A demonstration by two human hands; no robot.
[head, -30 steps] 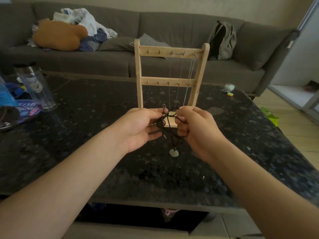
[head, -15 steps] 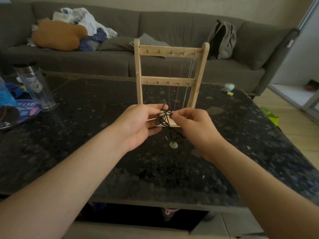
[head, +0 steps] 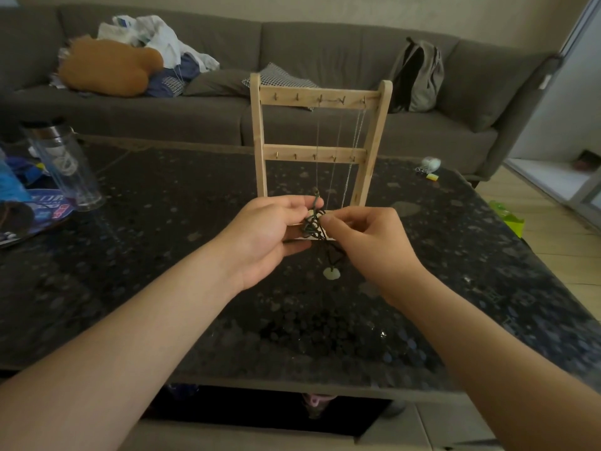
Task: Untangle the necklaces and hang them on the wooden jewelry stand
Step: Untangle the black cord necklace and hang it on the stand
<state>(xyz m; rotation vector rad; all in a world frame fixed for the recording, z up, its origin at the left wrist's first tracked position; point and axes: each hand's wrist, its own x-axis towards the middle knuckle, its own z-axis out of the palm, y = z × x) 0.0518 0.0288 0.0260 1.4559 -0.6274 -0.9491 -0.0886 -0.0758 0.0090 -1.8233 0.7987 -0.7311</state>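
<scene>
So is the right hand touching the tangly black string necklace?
Touching. The head view shows the right hand pinching the tangled black cord necklace between thumb and forefinger, with no gap at the knot.

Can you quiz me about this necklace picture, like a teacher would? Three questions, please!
1. True or false: the wooden jewelry stand has nothing hanging on it.
2. What dangles below the tangled dark cord? A) a red bead B) a pale pendant C) a key
3. Fill in the blank: the left hand and the right hand both pinch the ____.

Key
1. False: thin chains hang from its top bar.
2. B
3. tangled dark cord
</scene>
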